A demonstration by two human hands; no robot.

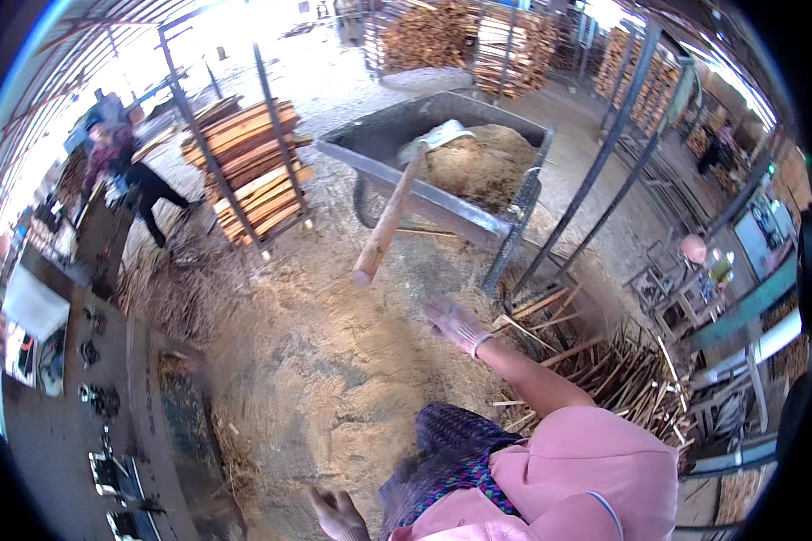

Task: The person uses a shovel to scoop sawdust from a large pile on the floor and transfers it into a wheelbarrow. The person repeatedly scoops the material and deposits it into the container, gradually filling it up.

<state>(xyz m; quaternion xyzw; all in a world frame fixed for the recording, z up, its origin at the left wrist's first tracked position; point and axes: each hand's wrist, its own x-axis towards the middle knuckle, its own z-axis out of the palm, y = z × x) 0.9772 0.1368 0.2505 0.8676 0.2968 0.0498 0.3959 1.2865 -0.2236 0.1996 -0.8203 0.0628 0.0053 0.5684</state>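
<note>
My right hand [456,325] wears a pale work glove and reaches forward over a sawdust heap [334,379]; it holds nothing. It is a short way below and right of the free end of a shovel's wooden handle [383,225]. The shovel's blade [442,135] lies on the sawdust loaded in a grey metal cart [451,212]. My left hand [338,516] hangs low at the bottom edge, fingers loose, above the sawdust and touching nothing.
A metal rack of stacked planks [253,171] stands left of the cart. Another person [126,162] bends at a bench on the far left. Thin wood offcuts [604,370] lie piled to my right. More stacked wood [478,36] stands at the back.
</note>
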